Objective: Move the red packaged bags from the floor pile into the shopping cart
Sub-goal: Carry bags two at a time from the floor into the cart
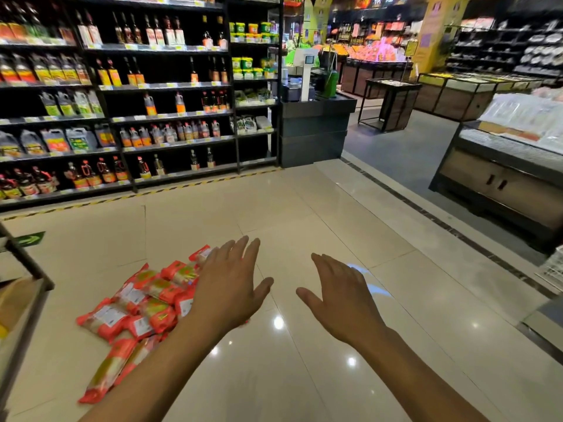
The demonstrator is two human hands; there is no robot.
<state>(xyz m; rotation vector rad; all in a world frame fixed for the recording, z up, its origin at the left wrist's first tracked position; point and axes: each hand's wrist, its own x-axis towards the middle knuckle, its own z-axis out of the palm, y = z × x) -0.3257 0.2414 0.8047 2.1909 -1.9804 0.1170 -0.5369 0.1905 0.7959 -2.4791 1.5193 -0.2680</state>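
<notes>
A pile of red packaged bags point(143, 306) lies on the tiled floor at the lower left, several overlapping one another. My left hand point(230, 284) is stretched out flat with straight fingers, held over the pile's right edge and hiding part of it. My right hand point(342, 296) is spread flat with nothing in it, over bare floor to the right of the pile. At the far left edge stands a dark metal frame with a tan panel point(21, 300), perhaps part of the shopping cart.
Black shelves of bottles point(122, 102) run along the back left behind a yellow-black floor stripe. A dark counter with a scale point(313, 126) stands mid-back. A chest display case point(502, 166) sits at the right. A wire basket corner point(553, 269) shows at the right edge.
</notes>
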